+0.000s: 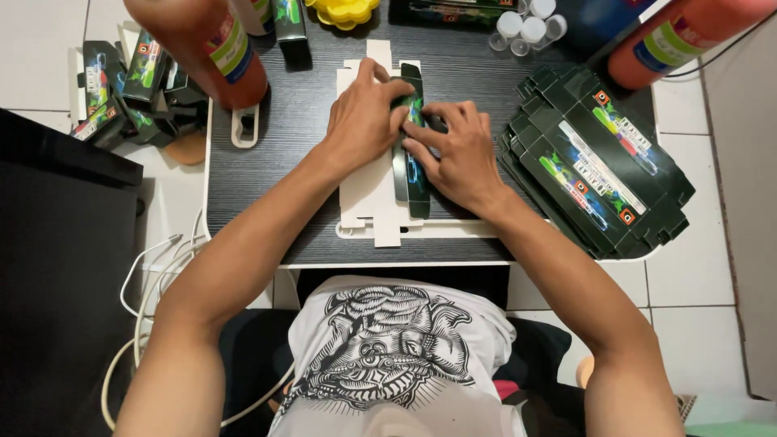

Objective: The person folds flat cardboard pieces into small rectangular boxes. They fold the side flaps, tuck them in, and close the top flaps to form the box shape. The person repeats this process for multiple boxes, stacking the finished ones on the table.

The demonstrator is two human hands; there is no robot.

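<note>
**One carton half folded, a thick stack still waiting flat**

You are sitting at the near edge of the desk (267, 154), and both hands are working on a single carton blank (374, 190) lying lengthwise at the middle of it. The blank is lying white side up, and one long printed panel (411, 174) is already being turned over on its right side, so its dark green-and-blue face is showing. Your left hand (364, 121) is pressing down flat on the blank with the fingers spread over its upper part, the fingertips touching the folded panel. Your right hand (457, 154) is lying just beside it on the right, fingers narrow and pinching along the edge of that same panel. Neither hand is lifting anything; both are bearing down on the card.

By my reading, this carton is only partly formed: one crease is being set, and the end flaps are still sticking out flat at the near and far ends.

At the right edge of the desk a fanned stack of flat cartons (595, 158) is lying untouched, well apart from your hands. Off the left edge, on the floor, a loose heap of folded boxes (129, 85) is gathering. At the far corners two orange bottles (218, 44) are standing, with a cluster of small clear vials (526, 28) between them.
</note>
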